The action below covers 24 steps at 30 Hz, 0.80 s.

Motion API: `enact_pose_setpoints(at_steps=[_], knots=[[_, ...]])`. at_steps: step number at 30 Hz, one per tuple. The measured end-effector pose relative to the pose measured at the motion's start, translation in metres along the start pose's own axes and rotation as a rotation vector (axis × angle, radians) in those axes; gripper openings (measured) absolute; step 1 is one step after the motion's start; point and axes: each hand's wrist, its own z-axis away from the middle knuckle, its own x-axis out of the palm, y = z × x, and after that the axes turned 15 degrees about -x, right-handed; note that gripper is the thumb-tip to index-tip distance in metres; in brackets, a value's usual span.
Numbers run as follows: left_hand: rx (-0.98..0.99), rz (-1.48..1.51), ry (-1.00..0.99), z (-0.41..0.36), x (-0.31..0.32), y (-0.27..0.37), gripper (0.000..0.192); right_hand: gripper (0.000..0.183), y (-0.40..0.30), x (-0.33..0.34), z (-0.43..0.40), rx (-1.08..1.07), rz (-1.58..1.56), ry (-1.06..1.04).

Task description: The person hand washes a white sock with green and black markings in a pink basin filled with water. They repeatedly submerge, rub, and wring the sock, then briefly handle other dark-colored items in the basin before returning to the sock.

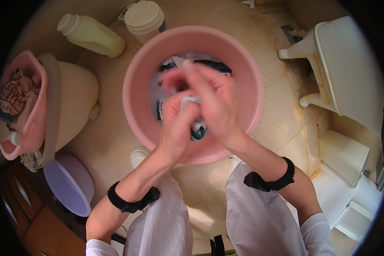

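My left hand [180,116] is closed around a bunched white wet cloth [192,100], whose end hangs below with a dark green patch. My right hand [212,92] is pressed close against it; its fingers are blurred, and whether it grips the cloth too I cannot tell. Both hands are above a round pink plastic basin [246,57] on the floor. Under them, water and white and dark fabric [212,65] show in the basin, partly hidden by my hands.
Beyond the basin stand a pale yellow-green bottle [96,36] and a lidded white tub [144,19]. At left are a pink container [35,118] holding a printed bag and a purple basin [67,185]. A white plastic stool [345,70] is at right.
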Motion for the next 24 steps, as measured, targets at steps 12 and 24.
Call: enact_pose_setpoints(at_steps=[12,24], knots=[[0.160,0.152,0.304,0.002,0.002,-0.009,0.025,0.035,0.018,0.011,0.003,-0.037,0.212,-0.148],[-0.085,0.375,0.316,-0.001,0.014,0.004,0.030,0.025,0.027,0.017,-0.004,-0.829,0.508,-0.231]])
